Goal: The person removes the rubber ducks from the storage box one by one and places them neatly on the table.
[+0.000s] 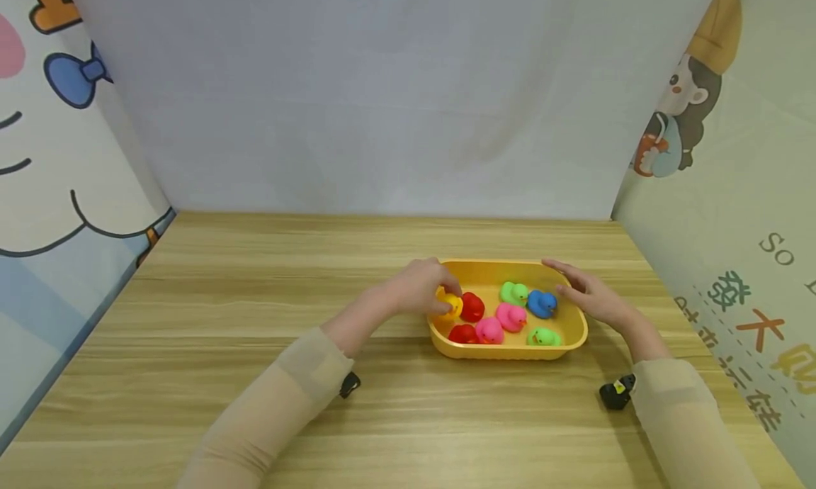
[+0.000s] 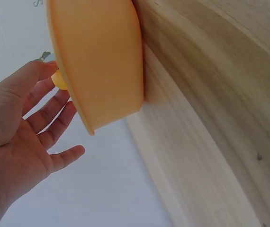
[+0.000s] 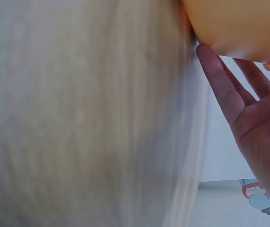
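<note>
A yellow plastic basin (image 1: pixel 510 352) stands on the table, with several small rubber ducks inside. My left hand (image 1: pixel 421 287) reaches over its left end and pinches a yellow rubber duck (image 1: pixel 453 305) between thumb and fingers. In the left wrist view, part of that yellow duck (image 2: pixel 59 80) shows at the fingertips, beside the basin wall (image 2: pixel 97 61). A red duck (image 1: pixel 472 307) lies close to it. My right hand (image 1: pixel 596 298) holds the basin's right end, thumb over the rim and fingers along the outside. The right wrist view shows those fingers (image 3: pixel 220 85) against the outer wall.
Other ducks in the basin are pink (image 1: pixel 511 317), green (image 1: pixel 513 293) and blue (image 1: pixel 542 304). The wood-grain table (image 1: pixel 255 283) extends widely to the left. A pale cloth (image 1: pixel 382 106) hangs behind it, and printed cloths hang at both sides.
</note>
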Available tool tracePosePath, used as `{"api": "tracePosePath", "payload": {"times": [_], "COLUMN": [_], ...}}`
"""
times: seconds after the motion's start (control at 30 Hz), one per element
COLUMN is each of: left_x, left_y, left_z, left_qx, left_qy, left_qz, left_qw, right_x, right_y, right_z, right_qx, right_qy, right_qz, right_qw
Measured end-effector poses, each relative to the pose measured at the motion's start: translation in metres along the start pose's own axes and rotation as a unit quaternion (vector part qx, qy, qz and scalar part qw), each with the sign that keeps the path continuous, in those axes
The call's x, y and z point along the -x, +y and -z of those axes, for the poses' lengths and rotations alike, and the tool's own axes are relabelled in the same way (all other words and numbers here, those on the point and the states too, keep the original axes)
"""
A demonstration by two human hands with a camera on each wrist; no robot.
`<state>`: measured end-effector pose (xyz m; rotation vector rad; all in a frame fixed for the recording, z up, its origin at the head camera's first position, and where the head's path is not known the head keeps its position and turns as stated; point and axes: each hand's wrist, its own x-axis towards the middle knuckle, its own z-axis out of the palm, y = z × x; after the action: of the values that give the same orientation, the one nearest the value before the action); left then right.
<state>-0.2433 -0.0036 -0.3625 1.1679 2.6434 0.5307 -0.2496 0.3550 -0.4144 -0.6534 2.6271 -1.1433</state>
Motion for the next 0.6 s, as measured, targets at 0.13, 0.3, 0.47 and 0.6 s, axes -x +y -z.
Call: {"api": "tracePosePath", "payload": {"times": [0.13,0.3,0.47,0.6], "left_x": [0.006,0.010,0.014,0.018], "left_y": [0.003,0.003,0.003,0.004], "left_z": [0.006,0.013,0.020,0.028], "left_qx": [-0.005,-0.015,-0.011,0.003], "left_qy": [0.010,0.021,0.033,0.041], "left_qz": [0.001,-0.005,-0.010,0.001], "left_qw": [0.9999,0.9996,0.9993,0.9992], "right_x": [-0.001,-0.001,-0.001,-0.001], "right_y": [-0.001,-0.002,-0.003,-0.002], "right_z": [0.000,-0.001,-0.002,-0.002], "right_qx": [-0.005,-0.003,-0.004,0.000], "right_qy": [0.000,-0.001,0.000,0.008], "right_qz": [0.002,0.004,0.005,0.006], "right_qw": [1.0000,1.0000,1.0000,1.0000]}}
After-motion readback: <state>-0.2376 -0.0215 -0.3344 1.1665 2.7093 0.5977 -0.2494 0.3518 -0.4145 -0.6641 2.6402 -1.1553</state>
